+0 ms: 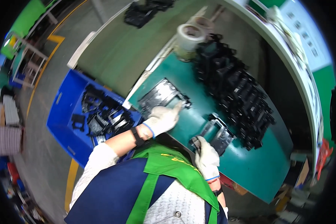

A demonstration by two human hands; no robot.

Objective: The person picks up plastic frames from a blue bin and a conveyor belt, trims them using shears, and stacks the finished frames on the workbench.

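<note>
My left hand point(163, 118), in a white glove, is closed at the near edge of a black plastic frame with a shiny flat panel point(158, 94). Its index finger reaches along the frame's right end; the other fingers are curled and partly hidden. My right hand point(207, 156), also gloved, grips the near left corner of a second black plastic frame point(222, 139), which has an open rectangular window. Both frames are at the near side of the green tabletop point(246, 168).
A long row of stacked black plastic parts point(235, 89) lies along the far right of the table. Rolls of tape point(190, 37) stand at the far corner. At my left is a blue bin point(59, 123) with loose black parts, beside a green conveyor belt point(115, 56) carrying another black part point(138, 15).
</note>
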